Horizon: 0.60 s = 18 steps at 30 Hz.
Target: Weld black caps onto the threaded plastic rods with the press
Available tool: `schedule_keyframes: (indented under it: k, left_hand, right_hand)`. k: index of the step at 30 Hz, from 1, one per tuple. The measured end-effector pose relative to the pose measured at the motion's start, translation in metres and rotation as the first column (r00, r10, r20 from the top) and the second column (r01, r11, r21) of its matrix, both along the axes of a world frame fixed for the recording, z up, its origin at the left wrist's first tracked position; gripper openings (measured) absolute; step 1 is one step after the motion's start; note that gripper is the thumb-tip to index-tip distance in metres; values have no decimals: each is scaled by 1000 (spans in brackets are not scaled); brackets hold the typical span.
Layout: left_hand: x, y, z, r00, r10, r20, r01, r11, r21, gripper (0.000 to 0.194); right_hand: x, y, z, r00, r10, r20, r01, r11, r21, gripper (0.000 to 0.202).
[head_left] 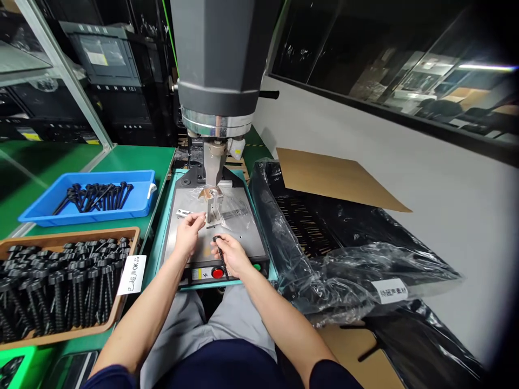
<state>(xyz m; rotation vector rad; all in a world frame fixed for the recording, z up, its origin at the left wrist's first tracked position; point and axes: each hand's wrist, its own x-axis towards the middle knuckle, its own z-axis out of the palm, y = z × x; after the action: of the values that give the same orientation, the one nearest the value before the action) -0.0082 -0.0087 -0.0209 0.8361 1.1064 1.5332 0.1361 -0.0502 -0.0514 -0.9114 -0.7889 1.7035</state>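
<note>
On the metal machine plate point(243, 237) stands a small metal fixture point(214, 208), with clear plastic film around it, directly below the press horn point(213, 165). Just left of the fixture is my left hand point(189, 233), its thumb and fingertips pinched together; whatever lies between them is too small to make out. My right hand point(233, 255) is in front of the fixture, closed on a black threaded part point(220, 251) whose round head points up and away from me. The part's shaft hangs down past the red button point(218, 273).
A blue tray point(36, 213) and a brown tray point(132, 237) of black threaded parts stand at left. On the right, a plastic-lined box point(279, 237) holds dark parts beside a cardboard flap point(336, 175). The grey press head point(221, 59) overhangs the plate.
</note>
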Motion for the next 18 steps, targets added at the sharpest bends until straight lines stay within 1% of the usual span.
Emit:
schedule_keyframes:
  k: [2, 4, 7, 10, 12, 13, 15, 18]
  left_hand:
    - [-1, 14, 12, 997, -2, 76, 0, 999, 32, 33]
    - [-3, 22, 25, 990, -33, 139, 27, 999, 45, 35]
    - [-7, 29, 37, 967, -88, 238, 87, 996, 17, 40]
    - [-12, 34, 40, 939, -110, 325, 123, 992, -21, 47]
    - [-13, 38, 42, 928, -97, 360, 125, 991, -56, 46]
    - [-14, 40, 43, 927, -79, 366, 114, 991, -73, 44]
    - [-13, 44, 45, 933, -38, 357, 77, 993, -95, 37]
    - [-11, 47, 48, 945, -7, 328, 33, 997, -76, 29]
  right_hand:
    - [-10, 14, -2, 1000, -18, 9, 18, 999, 35, 38]
    - [-21, 31, -2, 999, -48, 23, 47, 997, 61, 39]
    - [-38, 52, 3, 998, -63, 21, 62, 995, 74, 37]
    - [-49, 65, 10, 999, -43, 5, 42, 995, 86, 37]
    - [-52, 68, 13, 999, -48, 8, 47, 994, 99, 38]
    - [-53, 69, 14, 997, -72, 17, 70, 992, 109, 39]
    - [-52, 69, 14, 986, -159, 45, 152, 979, 134, 43]
    - [-47, 69, 14, 958, -267, 109, 241, 949, 205, 51]
